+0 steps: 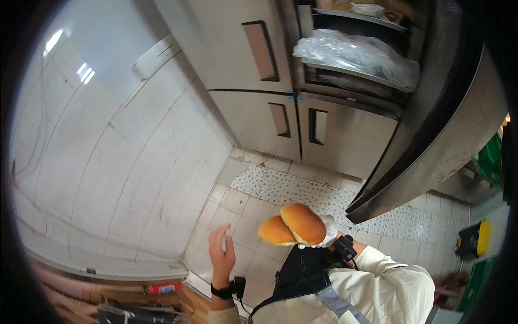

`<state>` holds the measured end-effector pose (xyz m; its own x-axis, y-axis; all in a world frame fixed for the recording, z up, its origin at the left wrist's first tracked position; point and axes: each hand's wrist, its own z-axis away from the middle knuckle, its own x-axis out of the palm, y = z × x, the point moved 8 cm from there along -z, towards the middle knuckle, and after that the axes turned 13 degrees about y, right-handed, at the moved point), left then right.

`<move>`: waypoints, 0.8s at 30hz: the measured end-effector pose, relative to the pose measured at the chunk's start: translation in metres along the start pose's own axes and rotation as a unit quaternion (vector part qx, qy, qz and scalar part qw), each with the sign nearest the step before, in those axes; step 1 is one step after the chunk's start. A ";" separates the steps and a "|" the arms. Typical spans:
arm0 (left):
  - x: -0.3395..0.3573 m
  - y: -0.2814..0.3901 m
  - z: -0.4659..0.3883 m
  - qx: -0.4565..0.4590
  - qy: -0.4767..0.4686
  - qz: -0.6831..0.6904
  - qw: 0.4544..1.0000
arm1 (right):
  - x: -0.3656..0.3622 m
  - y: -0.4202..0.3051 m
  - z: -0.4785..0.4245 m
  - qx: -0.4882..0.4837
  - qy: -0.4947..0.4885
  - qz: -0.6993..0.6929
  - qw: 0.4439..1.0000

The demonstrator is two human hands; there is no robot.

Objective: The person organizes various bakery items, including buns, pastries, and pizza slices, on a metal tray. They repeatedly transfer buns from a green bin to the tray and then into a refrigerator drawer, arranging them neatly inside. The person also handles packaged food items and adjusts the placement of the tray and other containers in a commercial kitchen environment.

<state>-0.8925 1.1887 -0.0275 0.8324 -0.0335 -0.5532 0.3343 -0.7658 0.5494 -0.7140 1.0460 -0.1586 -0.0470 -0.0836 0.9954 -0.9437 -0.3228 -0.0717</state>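
Observation:
Two golden-brown bread buns (303,224) rest together on my right hand (330,231), which wears a thin white glove and supports them from the right and below. Most of its fingers are hidden by the bread. To the left of the buns, my bare left hand (221,249) is raised with fingers apart and nothing in it. A black strap with a small device sits on each wrist.
A steel refrigerator door (441,158) stands open at the right. Inside, clear plastic film (356,54) covers a tray on a shelf. Closed steel doors (259,117) are beside it. A white wall (121,162) bounds the left; a black-and-yellow container (473,239) stands far right.

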 end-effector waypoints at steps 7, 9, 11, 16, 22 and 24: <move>0.071 0.079 -0.235 0.140 -0.048 0.230 0.962 | 0.017 -0.074 -0.018 -0.190 0.003 0.039 0.981; 0.105 0.108 -0.284 0.206 -0.133 0.265 0.933 | 0.018 -0.099 -0.026 -0.233 0.000 0.047 0.971; 0.140 0.147 -0.320 0.268 -0.219 0.281 0.895 | 0.023 -0.126 -0.029 -0.276 -0.003 0.055 0.959; 0.252 0.200 -0.372 0.470 -0.273 0.124 0.830 | 0.036 -0.175 -0.027 -0.377 0.006 0.081 0.923; 0.374 0.213 -0.418 0.548 -0.215 0.021 0.808 | 0.050 -0.211 -0.001 -0.529 0.027 0.113 0.841; 0.407 0.220 -0.438 0.522 -0.279 -0.001 0.806 | 0.058 -0.222 0.018 -0.596 0.041 0.129 0.792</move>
<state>-0.2868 1.2878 0.1425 0.4071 -0.0912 -0.9088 -0.4610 -0.8795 -0.1182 -0.5014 1.0961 -0.0859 -0.2630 0.0752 0.9619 -0.5359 0.8177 -0.2104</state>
